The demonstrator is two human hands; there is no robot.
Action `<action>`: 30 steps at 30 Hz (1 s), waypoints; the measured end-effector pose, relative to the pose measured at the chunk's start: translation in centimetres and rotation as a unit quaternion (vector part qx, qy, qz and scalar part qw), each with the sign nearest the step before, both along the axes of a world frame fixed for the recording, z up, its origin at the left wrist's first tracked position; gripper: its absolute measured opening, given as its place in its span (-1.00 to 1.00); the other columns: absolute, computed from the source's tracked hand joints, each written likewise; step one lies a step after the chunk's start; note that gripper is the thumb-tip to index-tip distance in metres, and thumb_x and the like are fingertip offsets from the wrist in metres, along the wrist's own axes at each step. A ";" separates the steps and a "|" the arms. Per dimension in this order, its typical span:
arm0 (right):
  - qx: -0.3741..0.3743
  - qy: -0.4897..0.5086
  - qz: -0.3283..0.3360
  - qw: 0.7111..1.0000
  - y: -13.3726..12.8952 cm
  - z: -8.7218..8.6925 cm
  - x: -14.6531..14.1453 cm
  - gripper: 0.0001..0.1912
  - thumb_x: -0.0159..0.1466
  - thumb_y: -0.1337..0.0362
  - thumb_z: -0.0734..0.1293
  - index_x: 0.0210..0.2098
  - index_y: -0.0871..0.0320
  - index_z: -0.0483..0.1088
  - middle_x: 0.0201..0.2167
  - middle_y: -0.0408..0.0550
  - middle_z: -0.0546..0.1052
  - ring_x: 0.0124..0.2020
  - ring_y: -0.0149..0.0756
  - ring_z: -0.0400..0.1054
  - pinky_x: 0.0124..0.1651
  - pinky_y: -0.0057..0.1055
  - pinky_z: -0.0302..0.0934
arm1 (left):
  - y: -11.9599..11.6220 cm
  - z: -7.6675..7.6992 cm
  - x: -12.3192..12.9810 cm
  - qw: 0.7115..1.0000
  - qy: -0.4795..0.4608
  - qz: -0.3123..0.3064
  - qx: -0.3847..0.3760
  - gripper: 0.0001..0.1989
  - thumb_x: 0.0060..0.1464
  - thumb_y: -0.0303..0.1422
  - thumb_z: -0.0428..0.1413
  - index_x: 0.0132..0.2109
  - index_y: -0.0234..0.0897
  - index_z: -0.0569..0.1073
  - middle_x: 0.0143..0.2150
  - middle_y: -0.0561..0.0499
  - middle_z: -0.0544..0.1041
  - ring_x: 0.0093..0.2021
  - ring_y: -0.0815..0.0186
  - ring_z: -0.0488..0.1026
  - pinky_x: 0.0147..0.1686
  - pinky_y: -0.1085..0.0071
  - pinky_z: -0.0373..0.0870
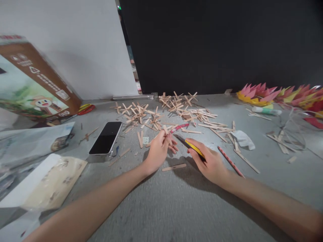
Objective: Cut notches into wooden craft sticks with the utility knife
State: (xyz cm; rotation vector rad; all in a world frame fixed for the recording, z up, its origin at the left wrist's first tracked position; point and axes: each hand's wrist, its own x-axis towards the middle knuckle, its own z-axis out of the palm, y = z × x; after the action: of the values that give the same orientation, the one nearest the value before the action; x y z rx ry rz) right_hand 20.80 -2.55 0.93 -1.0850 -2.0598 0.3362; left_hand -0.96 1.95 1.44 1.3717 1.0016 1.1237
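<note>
1. Head view, handling: With a yellow-and-black utility knife [193, 147] pointed at the other hand, care is mostly about fingers. I would keep the left fingertips out of the blade's line, favour light, short strokes, and steady any small wooden piece against the grey tabletop [141, 215] rather than in mid-air. Whether the blade is out is too blurred to tell.

2. Head view, left hand: The left hand [158, 148], right of the white-edged black smartphone [106, 138], pinches a short, pale, flat wooden stick [166, 129], which pokes up between thumb and forefinger. The other fingers curl loosely, turned toward the knife. Beside them, farther right of the phone, is a thin red curved strip [179, 127]; I cannot tell whether it is held.

3. Head view, right hand: The right hand [211, 164], well to the right of the phone, is wrapped around the knife, thumb along the near side, dark tip angled toward the left hand. The hands are apart, tip near the left fingers.

4. Head view, surroundings: Crossed wooden sticks [136, 115] lie beyond and right of the phone.
</note>
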 end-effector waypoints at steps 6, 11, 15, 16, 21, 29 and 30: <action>-0.022 -0.016 0.020 0.999 0.2 -0.1 -0.1 -0.50 0.53 0.28 0.17 0.42 -0.08 0.22 0.08 0.00 0.63 -0.09 -0.29 0.60 -0.01 -0.33 0.47 | -0.1 0.1 0.0 1.000 0.008 -0.010 0.009 -0.70 0.35 -0.13 0.10 0.02 -0.20 0.25 -0.31 0.02 0.60 -0.42 0.31 0.63 -0.34 0.36 0.61; -0.020 -0.024 0.023 0.999 0.3 -0.1 -0.2 -0.50 0.53 0.30 0.17 0.42 -0.07 0.24 0.09 0.00 0.62 -0.06 -0.28 0.59 -0.02 -0.35 0.47 | -0.3 0.2 0.0 0.999 0.016 -0.027 0.004 -0.69 0.34 -0.12 0.12 0.03 -0.19 0.28 -0.34 0.03 0.62 -0.37 0.23 0.67 -0.26 0.27 0.66; -0.018 -0.018 0.026 0.999 0.3 0.1 -0.3 -0.50 0.53 0.30 0.17 0.43 -0.06 0.23 0.17 0.02 0.59 0.06 -0.25 0.57 0.06 -0.33 0.46 | -0.5 0.4 0.0 0.999 0.023 -0.026 0.011 -0.70 0.34 -0.09 0.12 -0.02 -0.20 0.27 -0.31 0.00 0.64 -0.35 0.21 0.69 -0.23 0.26 0.67; -0.017 -0.018 0.026 0.999 0.3 0.1 -0.3 -0.49 0.53 0.30 0.16 0.43 -0.06 0.23 0.17 0.02 0.59 0.07 -0.24 0.56 0.06 -0.32 0.46 | -0.5 0.4 0.0 0.999 0.025 -0.025 0.013 -0.70 0.34 -0.09 0.12 -0.03 -0.20 0.27 -0.30 -0.01 0.64 -0.34 0.21 0.70 -0.23 0.26 0.68; -0.019 -0.031 0.023 0.999 0.2 0.1 -0.3 -0.50 0.53 0.29 0.14 0.43 -0.05 0.24 0.08 0.04 0.62 0.02 -0.22 0.58 0.02 -0.30 0.47 | -0.5 0.2 0.0 0.998 0.043 -0.029 0.024 -0.73 0.35 -0.10 0.10 -0.06 -0.17 0.25 -0.36 0.04 0.63 -0.33 0.19 0.70 -0.24 0.27 0.67; -0.015 -0.077 0.005 0.997 0.0 -0.6 -0.2 -0.49 0.54 0.26 0.12 0.45 0.06 0.21 -0.21 0.01 0.61 -0.33 -0.29 0.53 -0.16 -0.34 0.45 | -0.5 0.1 -0.1 0.998 0.052 -0.021 0.029 -0.74 0.35 -0.11 0.08 -0.06 -0.18 0.28 -0.32 0.01 0.64 -0.32 0.19 0.70 -0.27 0.29 0.66; -0.011 -0.080 0.003 0.997 -0.1 -0.6 -0.3 -0.50 0.54 0.27 0.12 0.44 0.08 0.22 -0.22 0.01 0.61 -0.34 -0.29 0.53 -0.16 -0.34 0.45 | -0.5 0.1 -0.1 0.998 0.053 -0.018 0.029 -0.74 0.35 -0.11 0.09 -0.06 -0.19 0.29 -0.32 0.00 0.64 -0.32 0.19 0.70 -0.28 0.30 0.66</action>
State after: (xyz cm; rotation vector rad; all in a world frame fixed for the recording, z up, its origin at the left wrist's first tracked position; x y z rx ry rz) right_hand 20.55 -2.64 0.33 -1.1516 -2.2061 0.2843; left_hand -1.02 1.46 1.51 1.5039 1.0231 1.0693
